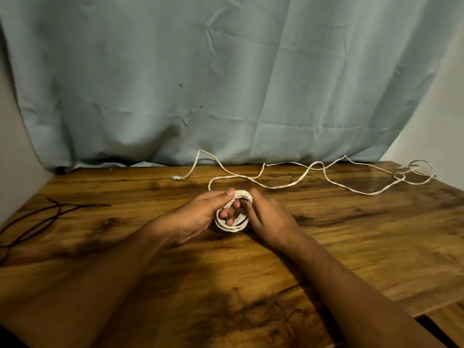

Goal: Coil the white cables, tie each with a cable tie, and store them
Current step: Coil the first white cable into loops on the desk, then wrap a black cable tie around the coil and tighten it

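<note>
A small coil of flat white cable [232, 227] sits between my two hands near the middle of the wooden table [351, 234]. My left hand [198, 217] grips the coil, thumb on its top and fingers through its middle. My right hand [268, 219] pinches the coil's right side. The loose length of white cable [283, 187] trails from the coil toward the back right and ends in small loops [416, 169]. Another white cable end [175, 177] lies at the back, left of centre.
Thin black cables [37, 219] lie on the table's left side. A pale blue cloth [226, 84] hangs behind the table. The table's right edge drops off at the lower right [442, 307].
</note>
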Tool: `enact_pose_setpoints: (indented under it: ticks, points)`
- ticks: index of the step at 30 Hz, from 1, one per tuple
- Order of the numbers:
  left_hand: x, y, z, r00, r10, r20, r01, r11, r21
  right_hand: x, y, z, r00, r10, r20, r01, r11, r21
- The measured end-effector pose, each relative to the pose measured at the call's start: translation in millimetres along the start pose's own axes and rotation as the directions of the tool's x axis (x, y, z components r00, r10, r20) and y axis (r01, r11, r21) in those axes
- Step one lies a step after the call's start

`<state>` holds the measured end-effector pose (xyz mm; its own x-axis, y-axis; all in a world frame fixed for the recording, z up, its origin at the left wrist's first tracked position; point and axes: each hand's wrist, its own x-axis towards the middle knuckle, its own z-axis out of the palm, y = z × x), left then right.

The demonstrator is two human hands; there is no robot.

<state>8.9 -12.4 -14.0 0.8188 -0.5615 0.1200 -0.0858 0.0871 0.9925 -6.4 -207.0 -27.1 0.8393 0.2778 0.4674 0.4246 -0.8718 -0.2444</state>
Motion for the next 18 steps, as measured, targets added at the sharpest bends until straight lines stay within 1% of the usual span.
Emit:
enact_pose_setpoints:
  ticks: [4, 8, 10, 12, 13, 15, 18]
  points:
    - [-27.0, 3.5, -29.4, 0.995, 0.031, -0.095, -0.028, 0.999, 0.031, 17.3, -33.6, 10.9, 0.996, -0.087, 0.025, 0.086, 0.995, 0.049]
    - [-59.3, 5.0, -70.5, 0.976, 0.063, -0.211, -0.043, 0.995, 0.095, 37.0, -71.1, 26.2, 0.981, -0.161, 0.111, 0.141, 0.976, 0.164]
    - [-77.5, 9.1, -93.4, 0.947, 0.086, -0.309, -0.061, 0.994, 0.09, 44.4, -89.7, 35.6, 0.974, -0.183, 0.134, 0.142, 0.953, 0.268]
    - [-94.2, 12.8, -120.0, 0.892, 0.107, -0.438, -0.081, 0.994, 0.078, 51.8, -106.2, 46.9, 0.976, -0.163, 0.148, 0.097, 0.921, 0.376]
    - [-99.5, 13.8, -132.6, 0.862, 0.108, -0.494, -0.103, 0.994, 0.039, 55.4, -111.4, 52.5, 0.977, -0.151, 0.152, 0.076, 0.908, 0.411]
    - [-109.9, 16.2, -156.4, 0.796, 0.108, -0.596, -0.178, 0.982, -0.059, 64.6, -124.8, 67.2, 0.974, -0.17, 0.15, 0.087, 0.89, 0.447]
    - [-116.5, 22.7, -180.1, 0.687, 0.132, -0.714, -0.263, 0.962, -0.076, 77.0, -147.0, 87.7, 0.961, -0.228, 0.159, 0.131, 0.876, 0.464]
